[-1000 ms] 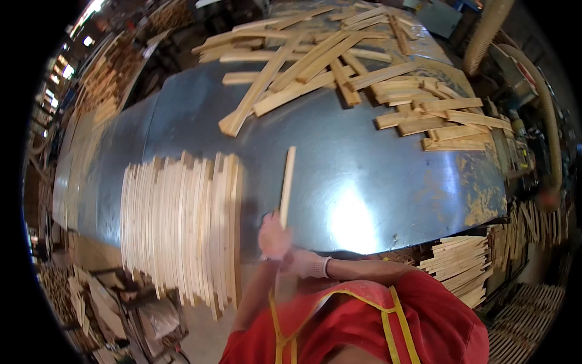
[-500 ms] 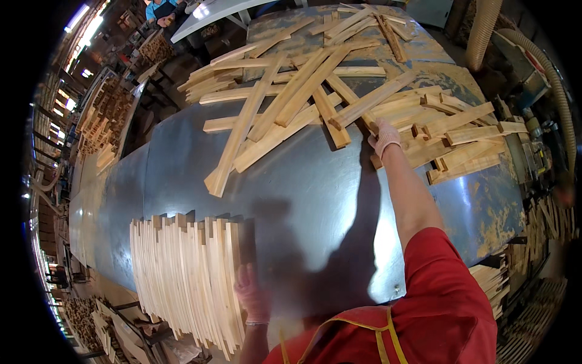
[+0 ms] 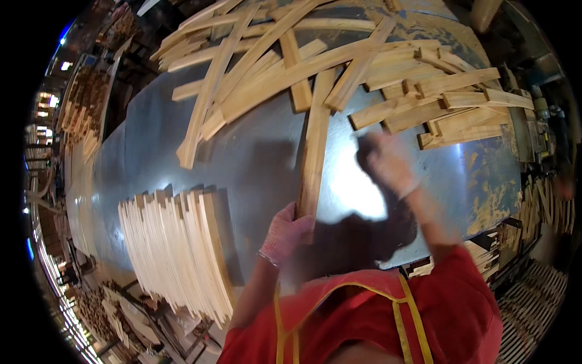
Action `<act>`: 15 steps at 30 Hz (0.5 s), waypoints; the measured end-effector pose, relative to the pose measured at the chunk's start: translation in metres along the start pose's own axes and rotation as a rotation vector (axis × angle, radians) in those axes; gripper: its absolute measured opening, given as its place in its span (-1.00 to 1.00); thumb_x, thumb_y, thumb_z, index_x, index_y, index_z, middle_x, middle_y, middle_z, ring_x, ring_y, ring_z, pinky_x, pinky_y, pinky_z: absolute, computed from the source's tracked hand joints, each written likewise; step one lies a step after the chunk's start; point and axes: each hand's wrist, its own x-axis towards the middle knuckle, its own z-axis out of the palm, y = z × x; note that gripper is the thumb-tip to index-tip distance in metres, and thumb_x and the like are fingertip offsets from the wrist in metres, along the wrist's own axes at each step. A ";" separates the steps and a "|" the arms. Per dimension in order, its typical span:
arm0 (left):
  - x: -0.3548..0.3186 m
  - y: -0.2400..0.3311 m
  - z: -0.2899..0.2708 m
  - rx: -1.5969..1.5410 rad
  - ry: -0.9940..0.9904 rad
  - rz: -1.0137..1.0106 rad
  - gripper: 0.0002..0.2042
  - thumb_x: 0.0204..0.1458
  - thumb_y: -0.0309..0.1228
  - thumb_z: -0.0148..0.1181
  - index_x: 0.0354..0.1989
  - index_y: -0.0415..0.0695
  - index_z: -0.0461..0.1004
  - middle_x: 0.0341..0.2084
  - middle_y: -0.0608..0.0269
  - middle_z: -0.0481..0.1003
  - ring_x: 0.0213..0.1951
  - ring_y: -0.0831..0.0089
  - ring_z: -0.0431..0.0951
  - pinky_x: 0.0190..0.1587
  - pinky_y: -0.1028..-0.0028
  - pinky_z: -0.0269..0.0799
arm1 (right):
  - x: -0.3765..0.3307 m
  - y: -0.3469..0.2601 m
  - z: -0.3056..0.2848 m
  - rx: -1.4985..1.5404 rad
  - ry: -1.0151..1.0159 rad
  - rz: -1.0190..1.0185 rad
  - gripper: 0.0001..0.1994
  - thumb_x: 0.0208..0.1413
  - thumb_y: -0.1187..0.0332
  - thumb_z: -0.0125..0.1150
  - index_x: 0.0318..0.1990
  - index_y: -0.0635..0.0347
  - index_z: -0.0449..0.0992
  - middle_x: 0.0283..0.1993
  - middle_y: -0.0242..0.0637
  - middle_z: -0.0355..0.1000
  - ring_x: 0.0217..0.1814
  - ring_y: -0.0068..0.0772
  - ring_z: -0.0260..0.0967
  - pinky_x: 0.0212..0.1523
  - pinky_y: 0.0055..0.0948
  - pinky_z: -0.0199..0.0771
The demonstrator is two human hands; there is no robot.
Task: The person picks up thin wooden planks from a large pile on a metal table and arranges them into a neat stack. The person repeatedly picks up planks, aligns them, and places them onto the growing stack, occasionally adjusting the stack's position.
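My left hand (image 3: 290,232), in a pinkish knit glove, is closed round the near end of a wooden slat (image 3: 315,151). The slat points away from me, its far end among a loose pile of wooden slats (image 3: 279,76). My right hand (image 3: 391,162), gloved too, hovers above the table to the right of that slat. Motion smears its fingers, so I cannot tell if they are open or closed. Left of my left hand, a tight row of pale slats (image 3: 173,255) stands side by side on the metal table (image 3: 254,164).
Shorter stacked wood pieces (image 3: 461,118) lie at the table's right, near scattered sawdust (image 3: 485,176). More wood is stacked on a side bench (image 3: 88,100) at the far left. A ribbed hose (image 3: 485,13) hangs at the far right.
My left hand has left the row of pale slats, moved right and gripped a slat now angled toward me. My right hand has drawn back from the pile. The view has shifted.
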 end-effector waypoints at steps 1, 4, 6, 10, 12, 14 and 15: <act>-0.020 0.015 -0.007 0.087 0.005 -0.026 -0.50 0.20 -0.38 0.31 0.29 -0.32 0.47 -0.27 0.31 0.59 -0.29 0.60 0.54 -0.21 0.50 0.53 | 0.023 0.047 -0.006 -0.336 0.261 -0.132 -0.60 0.04 0.44 0.14 0.08 0.17 0.59 0.10 0.03 0.57 0.23 0.14 0.48 0.27 0.00 0.46; -0.065 0.007 -0.052 0.313 0.062 0.050 -0.53 0.20 -0.40 0.29 0.27 -0.31 0.51 -0.31 0.32 0.57 -0.31 0.61 0.54 -0.24 0.51 0.54 | 0.078 0.112 -0.031 -0.696 0.244 -0.196 -0.37 0.03 0.36 0.21 0.36 0.09 0.45 0.40 -0.10 0.43 0.51 0.09 0.28 0.41 0.12 0.33; -0.094 -0.022 -0.096 0.386 0.201 0.093 -0.51 0.20 -0.41 0.29 0.32 -0.28 0.49 -0.25 0.24 0.60 -0.22 0.55 0.59 -0.16 0.46 0.55 | 0.097 0.086 -0.049 -0.674 0.036 -0.098 -0.35 0.00 0.29 0.26 0.36 0.09 0.49 0.42 -0.09 0.43 0.50 0.08 0.32 0.45 0.09 0.31; -0.147 -0.083 -0.171 0.435 0.627 0.177 -0.45 0.23 -0.40 0.29 0.41 -0.20 0.45 -0.05 -0.04 0.70 0.04 0.29 0.71 0.10 0.29 0.58 | 0.125 0.038 -0.051 -0.492 -0.330 -0.049 -0.44 -0.01 0.22 0.34 0.23 0.05 0.62 0.33 -0.03 0.50 0.41 0.07 0.42 0.40 -0.11 0.43; -0.170 -0.113 -0.213 0.492 0.827 0.231 -0.47 0.25 -0.34 0.27 0.41 -0.16 0.46 -0.01 -0.14 0.68 0.07 0.12 0.71 0.14 0.25 0.56 | 0.116 0.022 -0.013 -0.367 -0.282 -0.223 -0.44 0.03 0.21 0.34 0.26 0.01 0.60 0.35 -0.07 0.48 0.43 0.08 0.39 0.43 -0.11 0.40; -0.197 -0.139 -0.252 0.517 0.954 0.126 -0.47 0.28 -0.24 0.25 0.40 -0.13 0.47 0.04 -0.21 0.65 0.11 -0.05 0.67 0.18 0.16 0.54 | 0.085 -0.023 0.010 -0.645 -0.313 -0.377 -0.36 0.07 0.18 0.36 0.38 -0.07 0.49 0.40 -0.09 0.44 0.45 0.09 0.36 0.43 -0.07 0.40; -0.211 -0.157 -0.273 0.626 1.026 0.108 -0.47 0.27 -0.22 0.27 0.39 -0.14 0.48 0.02 -0.20 0.65 0.10 -0.05 0.67 0.19 0.13 0.53 | 0.077 -0.035 0.016 -0.742 -0.332 -0.417 -0.30 0.09 0.17 0.37 0.45 -0.11 0.42 0.43 -0.11 0.42 0.46 0.09 0.34 0.44 -0.05 0.39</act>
